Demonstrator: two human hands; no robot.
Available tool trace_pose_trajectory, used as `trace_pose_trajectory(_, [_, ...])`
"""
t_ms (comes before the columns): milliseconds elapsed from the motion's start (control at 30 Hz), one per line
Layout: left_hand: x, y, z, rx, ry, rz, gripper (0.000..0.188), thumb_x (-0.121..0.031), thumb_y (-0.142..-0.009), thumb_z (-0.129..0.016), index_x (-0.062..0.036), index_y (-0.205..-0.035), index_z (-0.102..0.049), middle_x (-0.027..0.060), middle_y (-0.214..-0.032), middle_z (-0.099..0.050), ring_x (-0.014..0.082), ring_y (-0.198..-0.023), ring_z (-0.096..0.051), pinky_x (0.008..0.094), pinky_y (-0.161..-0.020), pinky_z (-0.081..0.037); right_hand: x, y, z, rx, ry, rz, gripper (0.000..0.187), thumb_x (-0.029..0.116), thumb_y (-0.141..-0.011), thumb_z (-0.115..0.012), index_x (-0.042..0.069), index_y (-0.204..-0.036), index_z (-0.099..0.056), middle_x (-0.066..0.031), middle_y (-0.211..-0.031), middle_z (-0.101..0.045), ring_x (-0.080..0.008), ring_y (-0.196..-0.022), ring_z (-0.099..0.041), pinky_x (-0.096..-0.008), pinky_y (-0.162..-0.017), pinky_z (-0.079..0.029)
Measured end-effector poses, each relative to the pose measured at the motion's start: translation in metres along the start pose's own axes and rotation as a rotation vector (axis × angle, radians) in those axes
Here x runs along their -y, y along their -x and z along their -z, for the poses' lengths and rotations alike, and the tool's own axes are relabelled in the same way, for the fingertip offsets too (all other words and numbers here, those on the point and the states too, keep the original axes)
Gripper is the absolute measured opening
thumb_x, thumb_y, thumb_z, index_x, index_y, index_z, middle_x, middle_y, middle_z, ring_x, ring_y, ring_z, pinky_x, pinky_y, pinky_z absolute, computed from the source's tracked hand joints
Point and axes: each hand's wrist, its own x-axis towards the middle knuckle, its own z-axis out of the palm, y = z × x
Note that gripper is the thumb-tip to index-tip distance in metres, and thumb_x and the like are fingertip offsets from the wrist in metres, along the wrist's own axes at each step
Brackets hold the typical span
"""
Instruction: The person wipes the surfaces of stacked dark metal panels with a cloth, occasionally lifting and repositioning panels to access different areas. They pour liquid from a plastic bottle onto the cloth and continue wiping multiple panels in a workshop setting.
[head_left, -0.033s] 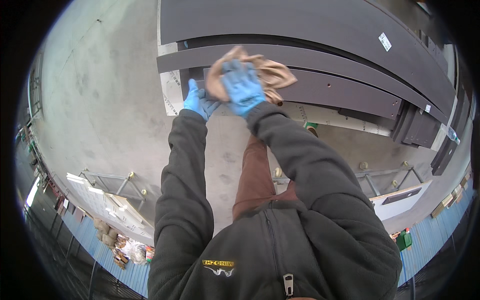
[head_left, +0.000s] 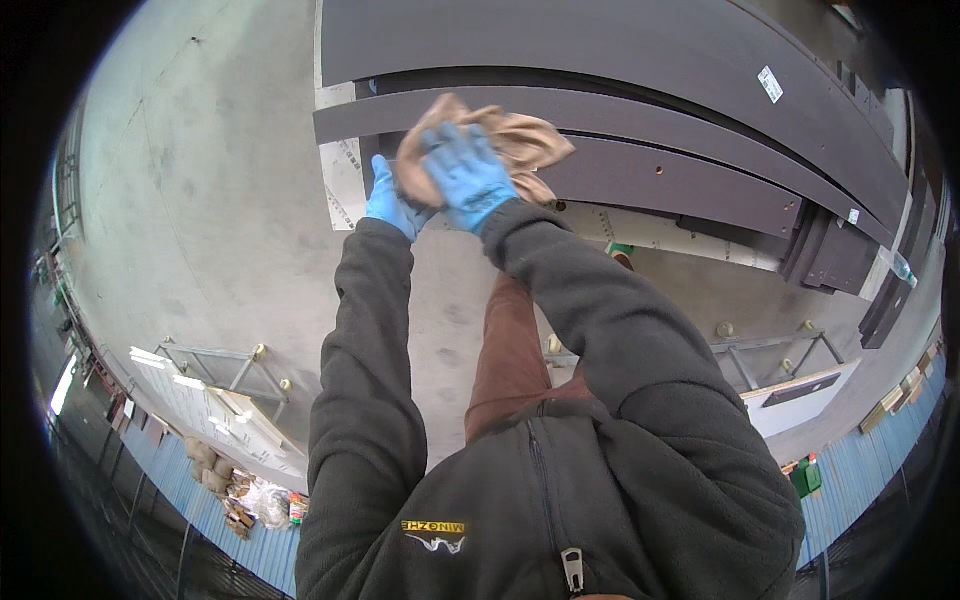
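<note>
My right hand point(head_left: 465, 175), in a blue glove, presses a crumpled tan cloth point(head_left: 530, 140) onto the left end of a dark grey board point(head_left: 690, 180). The cloth bunches out to the right of the fingers. My left hand point(head_left: 393, 208), also blue-gloved, is at the board's near left corner. Its thumb points up, apart from the fingers, which are partly hidden by the cloth's edge. Just beyond lies a long narrow dark strip point(head_left: 365, 117), its left end sticking out past the near board.
A wide dark panel point(head_left: 540, 40) with a white label spans the far side. Stacked dark pieces point(head_left: 835, 255) lie at the right, near a clear plastic bottle point(head_left: 903, 268). Wheeled metal frames point(head_left: 235, 368) carrying white boards stand behind me on both sides.
My right hand and the cloth have slid slightly left, toward my left hand. The cloth now covers more of the left fingers. The boards have stayed in place.
</note>
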Motion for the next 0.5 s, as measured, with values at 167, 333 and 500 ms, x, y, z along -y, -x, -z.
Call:
trace_pose_trajectory(167, [-0.001, -0.017, 0.005, 0.231, 0.035, -0.101, 0.068, -0.06, -0.11, -0.047, -0.018, -0.163, -0.041, 0.0121, -0.164, -0.046, 0.0319, -0.144, -0.051, 0.0536, -0.12, -0.044, 0.009, -0.019, -0.019, -0.138, -0.15, 0.21, 0.058, 0.012, -0.084, -0.075, 0.007, -0.141, -0.065, -0.0154, -0.158, -0.055, -0.0328, -0.153, -0.045, -0.059, -0.127, -0.033])
trace_pose_trajectory(333, [0.003, -0.026, -0.001, 0.075, -0.012, -0.126, 0.059, -0.053, -0.105, -0.062, -0.0129, -0.149, -0.057, 0.0145, -0.146, -0.062, 0.0318, -0.128, -0.063, 0.0508, -0.111, -0.052, -0.007, -0.005, -0.008, -0.152, -0.196, 0.311, 0.063, 0.012, -0.078, -0.081, 0.005, -0.139, -0.066, -0.0148, -0.151, -0.061, -0.0308, -0.145, -0.054, -0.0533, -0.127, -0.038])
trace_pose_trajectory(500, [-0.007, -0.024, -0.005, -0.446, 0.085, 0.007, 0.063, -0.05, -0.091, -0.083, -0.0065, -0.133, -0.065, 0.0161, -0.131, -0.07, 0.0314, -0.118, -0.067, 0.0485, -0.105, -0.056, -0.023, 0.012, 0.0, -0.003, -0.323, 0.32, 0.057, 0.016, -0.081, -0.079, 0.008, -0.137, -0.069, -0.0113, -0.154, -0.059, -0.0288, -0.144, -0.055, -0.0483, -0.125, -0.041])
